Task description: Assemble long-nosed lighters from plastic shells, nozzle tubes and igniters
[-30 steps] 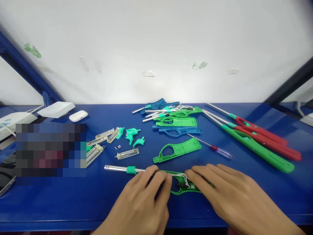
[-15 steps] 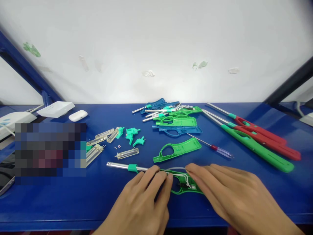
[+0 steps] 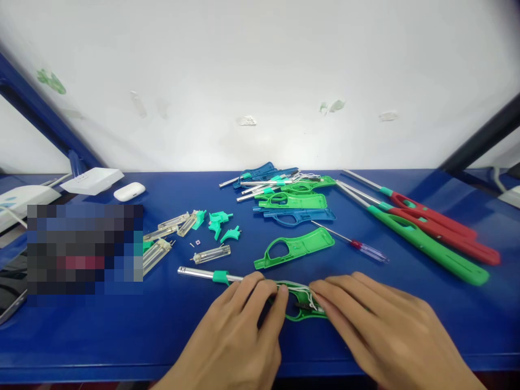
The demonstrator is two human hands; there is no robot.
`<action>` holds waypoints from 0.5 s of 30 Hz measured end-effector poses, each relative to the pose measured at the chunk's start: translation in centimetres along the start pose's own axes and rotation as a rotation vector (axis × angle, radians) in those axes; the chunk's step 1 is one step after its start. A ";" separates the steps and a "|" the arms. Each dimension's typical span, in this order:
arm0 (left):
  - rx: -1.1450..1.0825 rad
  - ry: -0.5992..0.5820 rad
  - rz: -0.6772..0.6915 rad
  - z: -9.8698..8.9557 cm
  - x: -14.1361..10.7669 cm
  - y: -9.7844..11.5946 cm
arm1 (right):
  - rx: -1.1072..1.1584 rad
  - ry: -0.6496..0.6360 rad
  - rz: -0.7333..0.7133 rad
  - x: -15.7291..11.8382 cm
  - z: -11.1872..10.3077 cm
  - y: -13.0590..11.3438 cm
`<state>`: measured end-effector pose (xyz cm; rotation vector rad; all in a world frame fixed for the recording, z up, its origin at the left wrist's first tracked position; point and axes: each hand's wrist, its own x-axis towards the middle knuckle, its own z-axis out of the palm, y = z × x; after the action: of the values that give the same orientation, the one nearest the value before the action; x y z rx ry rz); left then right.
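Observation:
An opened green gas lighter [image 3: 296, 316] lies near the front of the blue table, its metal tube [image 3: 195, 273] with teal collar pointing left. White wires [image 3: 305, 290] and a thin pale tube run along the inside of its housing. My left hand [image 3: 239, 319] is closed over the housing in front of the finger loop, fingertips on its upper edge. With thumb and fingers together, my right hand [image 3: 377, 314] grips the handle end and hides most of it. The tips of its fingers meet the pale tube. Behind the hands lies a loose green housing half [image 3: 300, 247].
Left of centre are clear fuel tanks [image 3: 212, 254] and teal triggers [image 3: 231, 233]. A screwdriver [image 3: 368, 251] lies to the right, beside whole lighters [image 3: 430, 244] in green and red. Further back is a pile of lighter parts [image 3: 292, 201]. A white earbud case [image 3: 129, 192] sits at left.
The pale tube that bowed above the housing between my hands now lies lower, along its upper edge. My right hand's fingertips have shifted slightly down; my left hand stays almost in place.

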<state>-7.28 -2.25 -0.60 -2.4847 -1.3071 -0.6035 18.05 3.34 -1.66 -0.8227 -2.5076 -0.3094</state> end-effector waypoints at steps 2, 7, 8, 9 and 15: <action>-0.019 -0.010 -0.013 -0.1 0.1 0.0 | -0.004 0.030 0.020 0.1 -0.1 -0.2; -0.022 -0.015 -0.026 -0.2 0.3 0.0 | 0.046 0.011 0.049 1.5 -0.7 -1.2; -0.010 -0.010 -0.015 -0.1 0.3 0.0 | 0.044 0.011 0.042 1.7 -0.8 -1.3; 0.000 -0.006 -0.003 0.0 0.2 -0.1 | 0.038 0.016 0.030 1.9 -0.8 -1.4; 0.017 0.003 0.008 0.3 0.0 -0.1 | 0.071 0.044 0.045 1.2 -0.1 -1.3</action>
<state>-7.29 -2.10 -0.89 -2.4732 -1.2947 -0.5921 16.39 2.88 -1.07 -0.8335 -2.4408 -0.2196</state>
